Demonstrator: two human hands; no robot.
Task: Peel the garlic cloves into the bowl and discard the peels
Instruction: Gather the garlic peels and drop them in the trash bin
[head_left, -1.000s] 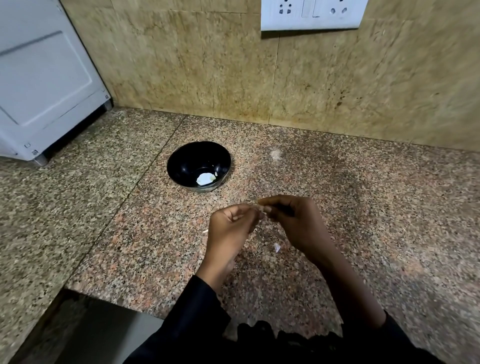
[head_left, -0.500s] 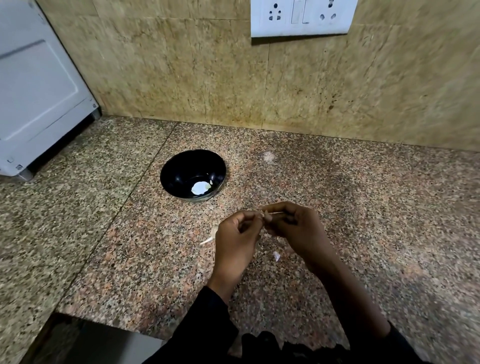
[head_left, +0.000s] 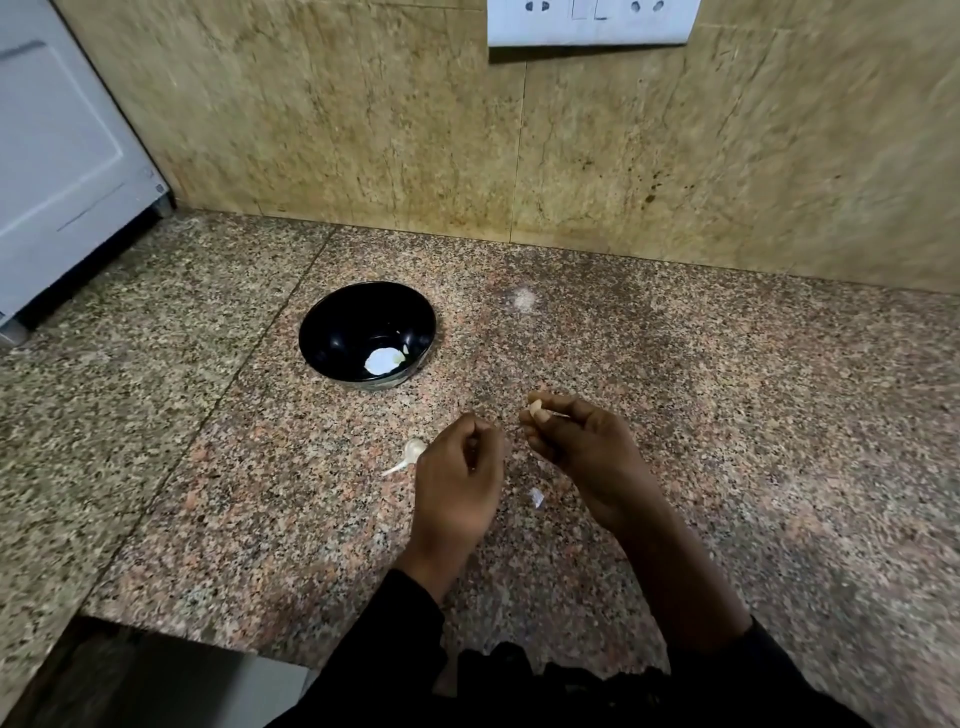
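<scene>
A pale garlic clove (head_left: 535, 404) is pinched by the right hand (head_left: 582, 452); the left hand (head_left: 457, 478) is curled, contents indiscernible, near the round black bowl (head_left: 332, 317).

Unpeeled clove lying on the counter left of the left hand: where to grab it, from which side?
Probably pinch the garlic clove across its fat rounded bulb, coming from above. Its thin tail points down-left along the granite counter and looks too slim for a firm grip. The left hand sits right beside the bulb, so approach from there.

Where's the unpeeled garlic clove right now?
On the counter, just left of the left hand, nearer the person than the black bowl: the unpeeled clove.
</scene>
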